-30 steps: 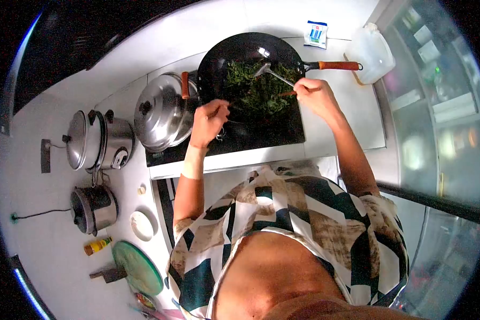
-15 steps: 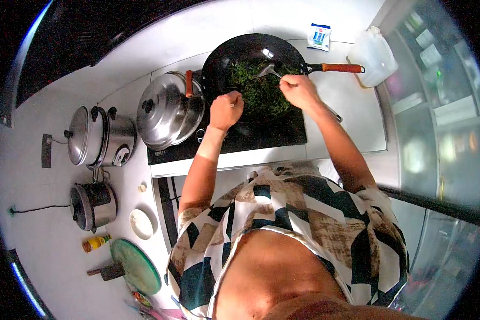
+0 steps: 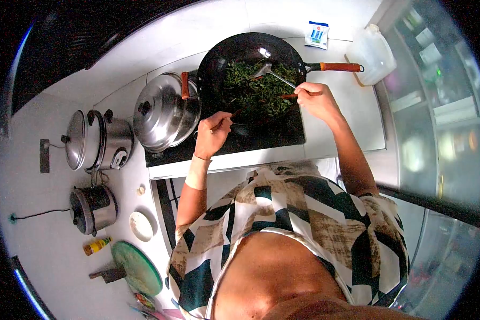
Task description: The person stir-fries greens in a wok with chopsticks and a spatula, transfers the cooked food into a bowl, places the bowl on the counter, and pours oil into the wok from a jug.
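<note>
The pale counter (image 3: 352,112) runs under both the left grip (image 3: 213,133) and the right grip (image 3: 317,100). The black stove (image 3: 266,133) lies beneath the left grip and reaches across to just short of the right one. On it, ahead of and between the two grips, sits the black wok (image 3: 234,48), its wooden long handle pointing out beyond the right grip. A lidded steel pot (image 3: 162,109) stands just beside the left grip, on the outer side. Farther out that way, well apart from it, are a rice cooker (image 3: 116,141) and a smaller cooker (image 3: 101,208). A cloudy plastic jug (image 3: 376,56) stands ahead of the right grip and to its right. A round green-edged board (image 3: 138,266) lies well behind the left grip, out to its left. The dark greens (image 3: 250,90) are in the wok, spread between the grips and forward of them. A metal spatula (image 3: 280,78) lies over them, its handle running to the right grip; whether the fingers hold it I cannot tell. A white bowl (image 3: 141,225) is behind and left of the left grip. Smallest are two sticks: the left grip pinches a thin stick (image 3: 235,114), the right grip a brown stick (image 3: 289,96), both pointing inward.
</note>
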Action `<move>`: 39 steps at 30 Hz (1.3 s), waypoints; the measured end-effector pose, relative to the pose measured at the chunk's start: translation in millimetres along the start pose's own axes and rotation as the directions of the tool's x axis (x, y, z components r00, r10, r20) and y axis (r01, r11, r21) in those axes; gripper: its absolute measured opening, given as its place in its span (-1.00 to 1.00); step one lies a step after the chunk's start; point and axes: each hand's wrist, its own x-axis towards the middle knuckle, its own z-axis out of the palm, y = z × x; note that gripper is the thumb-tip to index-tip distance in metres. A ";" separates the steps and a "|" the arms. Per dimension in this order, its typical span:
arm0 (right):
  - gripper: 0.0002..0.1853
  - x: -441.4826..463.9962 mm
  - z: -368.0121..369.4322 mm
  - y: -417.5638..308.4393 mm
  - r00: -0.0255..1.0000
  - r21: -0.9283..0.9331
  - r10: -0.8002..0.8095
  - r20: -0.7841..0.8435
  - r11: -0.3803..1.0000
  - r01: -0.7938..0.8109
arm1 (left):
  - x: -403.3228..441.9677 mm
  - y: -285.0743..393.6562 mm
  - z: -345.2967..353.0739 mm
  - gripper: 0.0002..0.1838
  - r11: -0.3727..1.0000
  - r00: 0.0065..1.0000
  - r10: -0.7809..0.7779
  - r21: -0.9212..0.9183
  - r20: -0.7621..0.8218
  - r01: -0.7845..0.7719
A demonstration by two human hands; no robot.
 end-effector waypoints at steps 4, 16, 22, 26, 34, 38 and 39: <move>-0.83 21.3 22.1 10.1 0.986 0.117 -0.166 0.021 0.980 0.162 | 16.5 4.1 14.5 -0.83 0.993 1.000 -0.015 -0.120 -0.023 0.012; -0.84 30.0 40.6 14.1 0.948 -0.292 -0.256 -0.188 0.936 0.194 | 31.6 -19.4 27.7 -0.87 0.921 0.975 0.209 0.350 -0.076 -0.170; -0.83 17.1 26.6 2.7 0.975 -0.084 -0.168 -0.142 0.984 0.157 | 37.4 -10.1 17.3 -0.83 0.975 0.997 -0.075 -0.210 -0.007 0.072; -0.82 26.1 22.7 11.9 0.942 -0.498 -0.286 -0.177 0.852 0.165 | 69.3 -20.1 11.2 -0.87 0.945 0.951 0.219 0.290 -0.219 -0.151; -0.83 67.9 52.4 35.4 0.908 -0.541 -0.404 -0.113 0.791 0.285 | 94.6 -29.0 28.9 -0.83 0.860 0.956 0.240 0.420 0.168 -0.290; -0.84 49.8 36.8 24.0 0.980 -0.176 -0.200 0.020 0.964 0.200 | 63.4 -8.3 -1.4 -0.87 0.981 0.975 0.066 0.162 0.212 -0.102; -0.83 46.5 32.9 20.0 0.975 -0.148 -0.216 -0.045 0.967 0.207 | 59.1 -3.1 -6.8 -0.88 0.983 0.988 0.060 0.166 0.142 -0.083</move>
